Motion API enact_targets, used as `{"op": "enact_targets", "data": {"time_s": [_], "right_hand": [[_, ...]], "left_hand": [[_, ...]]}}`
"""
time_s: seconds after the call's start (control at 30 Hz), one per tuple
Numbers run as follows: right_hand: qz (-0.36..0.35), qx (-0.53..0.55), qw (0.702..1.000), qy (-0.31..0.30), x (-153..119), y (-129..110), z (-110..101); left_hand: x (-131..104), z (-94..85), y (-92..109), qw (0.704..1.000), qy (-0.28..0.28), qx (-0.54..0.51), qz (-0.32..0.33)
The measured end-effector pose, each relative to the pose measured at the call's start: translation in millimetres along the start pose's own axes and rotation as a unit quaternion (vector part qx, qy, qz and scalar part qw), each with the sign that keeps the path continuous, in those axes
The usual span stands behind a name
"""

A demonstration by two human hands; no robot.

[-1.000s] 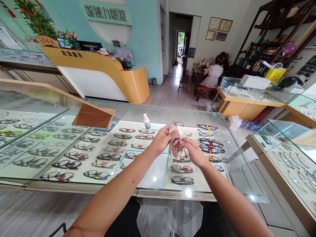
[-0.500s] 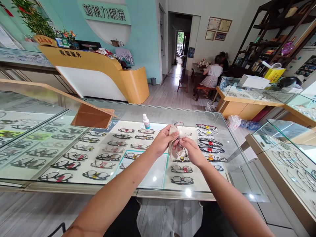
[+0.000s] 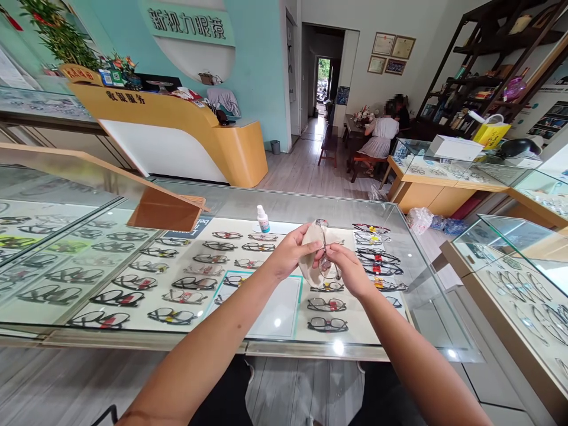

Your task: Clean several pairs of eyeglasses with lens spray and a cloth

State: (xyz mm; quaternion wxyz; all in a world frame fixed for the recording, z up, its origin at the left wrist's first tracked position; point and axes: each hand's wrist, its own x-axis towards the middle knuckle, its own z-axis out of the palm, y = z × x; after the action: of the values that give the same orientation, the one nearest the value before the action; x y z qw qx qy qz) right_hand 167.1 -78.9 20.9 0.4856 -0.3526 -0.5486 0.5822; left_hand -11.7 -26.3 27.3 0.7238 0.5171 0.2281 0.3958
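My left hand [image 3: 293, 251] pinches a pale cloth [image 3: 309, 265], which hangs loosely around its fingers above the glass display case [image 3: 350, 207]. Close beside it, my right hand [image 3: 348, 267] grips a pair of thin-framed glasses [image 3: 329, 270]. One lens of the glasses lies near the cloth, and the other hangs below my right fingers. Part of the frame is hidden by the fingers. A small white bottle with a blue label [image 3: 263, 220] stands upright on the glass, left of and beyond my hands.
Rows of spectacles [image 3: 327, 324] lie inside the case. A wooden-edged mirror or stand [image 3: 166, 207] rests on the left of the glass. Another glass case [image 3: 510, 284] stands to the right. Two people [image 3: 382, 131] are at a far table.
The cloth has opened out to the left and lower beneath my left fingers. The glasses have turned slightly and shifted a little to the right with my right hand.
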Motion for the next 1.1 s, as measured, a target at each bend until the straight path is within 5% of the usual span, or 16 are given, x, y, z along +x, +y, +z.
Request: {"op": "enact_targets", "data": {"time_s": [0.17,0.5,0.73,0.97,1.1], "right_hand": [[0.006,-0.025,1.0,-0.011,0.0,8.6,5.0],[0.01,0.04,0.999,0.001,-0.4,-2.1,-0.5],[0.025,0.004,1.0,-0.004,0.0,3.9,6.3],[0.005,0.021,1.0,0.017,0.3,-1.8,-1.4],[-0.001,0.006,1.0,0.0,0.6,0.8,-0.5]], "left_hand": [[3.0,0.6,-7.1,0.999,0.038,0.016,0.014],[-0.1,-5.2,8.0,0.999,-0.03,0.028,-0.008],[0.8,-0.4,-1.1,0.999,0.027,0.04,0.004],[0.5,-3.7,7.7,1.0,-0.023,0.011,-0.007],[-0.4,-1.3,2.2,0.999,0.003,0.038,0.012]]}}
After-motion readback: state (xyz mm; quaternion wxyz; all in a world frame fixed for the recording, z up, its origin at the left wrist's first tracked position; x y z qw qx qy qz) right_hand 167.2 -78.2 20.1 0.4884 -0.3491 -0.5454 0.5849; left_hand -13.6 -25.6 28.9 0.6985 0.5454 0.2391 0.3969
